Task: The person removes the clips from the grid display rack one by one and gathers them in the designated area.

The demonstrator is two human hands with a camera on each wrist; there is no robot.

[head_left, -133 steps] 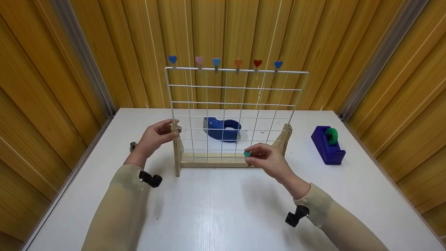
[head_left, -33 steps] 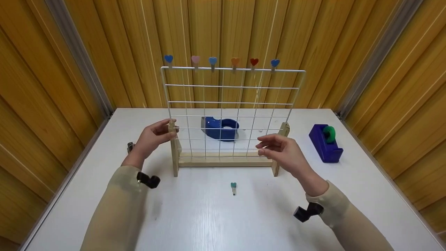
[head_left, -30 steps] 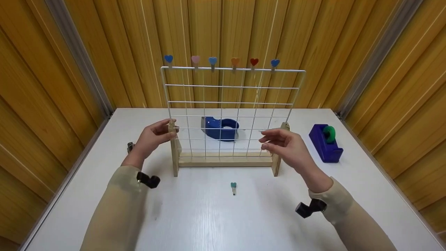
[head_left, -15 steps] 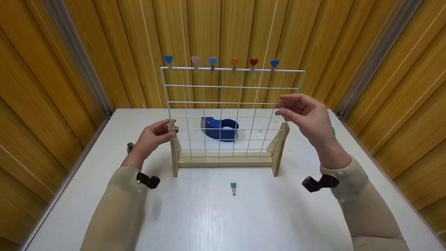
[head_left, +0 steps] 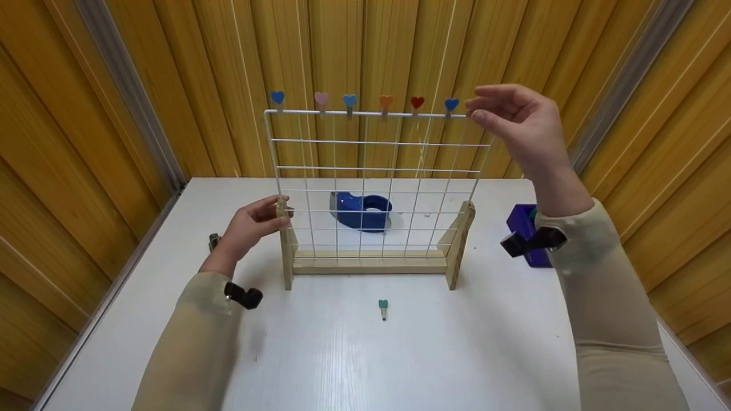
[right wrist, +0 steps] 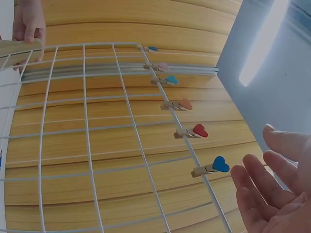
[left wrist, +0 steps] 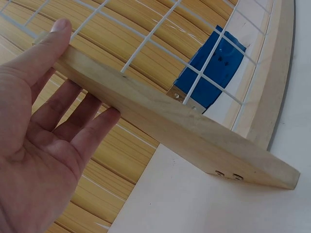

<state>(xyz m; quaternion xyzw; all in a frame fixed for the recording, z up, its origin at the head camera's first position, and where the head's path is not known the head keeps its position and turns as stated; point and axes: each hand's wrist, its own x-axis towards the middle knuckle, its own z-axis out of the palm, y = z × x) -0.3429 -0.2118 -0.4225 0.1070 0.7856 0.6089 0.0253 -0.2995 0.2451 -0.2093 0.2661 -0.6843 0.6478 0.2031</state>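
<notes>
A white wire grid rack (head_left: pixel 365 169) stands in a wooden base (head_left: pixel 371 265) on the table. Several heart-topped mini clothespins are clipped along its top bar, including a red one (head_left: pixel 417 103) and a dark blue one (head_left: pixel 452 104) near the right end. My left hand (head_left: pixel 251 224) grips the left wooden upright (left wrist: pixel 146 104), thumb on one side and fingers on the other. Beside the blue-heart clothespin (right wrist: pixel 214 166), my right hand (head_left: pixel 528 123) is raised with relaxed, parted fingers and holds nothing. A green-heart clothespin (head_left: pixel 383 309) lies on the table before the base.
Behind the grid sits a blue tape dispenser (head_left: pixel 362 212). A purple tape dispenser (head_left: pixel 519 220) on the right is partly hidden by my right wrist and its camera. Left of my left wrist lies a small dark object (head_left: pixel 214 241). Wood-patterned walls (head_left: pixel 365 51) surround the table.
Earlier my right hand held the green-heart clothespin low by the grid; it now lies on the table. The emptied hand has risen to the top right corner. My left hand stays put.
</notes>
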